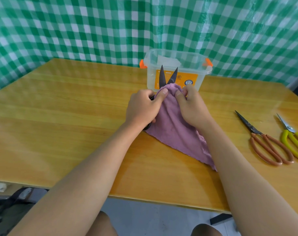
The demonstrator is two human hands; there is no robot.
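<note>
— Location of the black scissors [162,78]?
— Mid-counter [76,116], splayed blades pointing toward the far edge, handles under purple cloth [172,126].
— Hands?
— Left hand [141,106] gripping the handles; right hand [192,108] pinching cloth beside the blades.

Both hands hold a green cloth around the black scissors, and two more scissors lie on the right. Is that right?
Not quite: the head view shows the cloth is purple, not green. The left hand and right hand do hold it around the black scissors, and the orange-handled scissors and yellow-handled scissors lie on the right.
</note>
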